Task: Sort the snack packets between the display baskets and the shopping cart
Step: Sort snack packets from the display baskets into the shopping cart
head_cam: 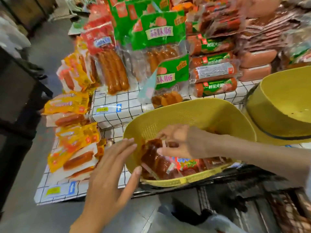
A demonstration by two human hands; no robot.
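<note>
Right hand [178,142]: reaching into the near yellow basket [193,111], fingers pinched on a small dark-red snack packet [151,148] at the top of the pile.
Left hand [111,169]: fingers spread, empty, thumb on the basket's near rim, fingertips just beside the same packet.
Snack packets [168,165]: heaped in the basket floor under both hands, red and glossy; blurred, so exact count hard to tell.
Progress: apparently mid-sort; basket holding plenty, one packet in hand, none visibly landed elsewhere.
Left to do: carrying the pinched packet off, then the rest of the heap.
Shopping cart [252,207]: black wire frame below the right forearm, close under the basket.
Second yellow basket [286,91]: beyond the right arm, looking almost bare inside.
Tabletop [114,115]: white grid-pattern cloth ahead of the left hand, carrying orange sausage packs [74,142] beside that hand, green-labelled packs [159,31] and stacked ham rolls [213,73] beyond.
Obstacles: high basket wall around the right hand; left hand crowding the rim; leaning green pack [170,78] just past the basket.
</note>
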